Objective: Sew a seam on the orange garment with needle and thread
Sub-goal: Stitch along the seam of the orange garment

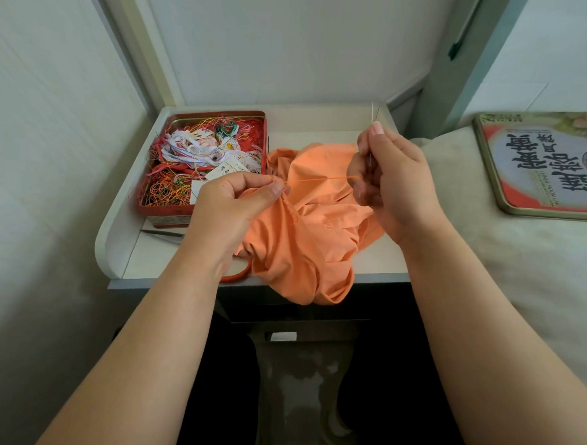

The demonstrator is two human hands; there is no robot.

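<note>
The orange garment (305, 236) lies bunched on a small white table (324, 122), part of it hanging over the front edge. My left hand (231, 205) pinches a fold of the garment at its seam. My right hand (393, 180) pinches a thin silver needle (373, 114) that points up and away. An orange thread (321, 179) runs taut from the seam at my left fingertips across to my right hand.
A red tin (206, 163) full of tangled coloured threads stands at the table's left. Scissors with orange handles (235, 273) lie partly under the garment and my left wrist. A printed tin lid (547, 160) rests on the bed at right.
</note>
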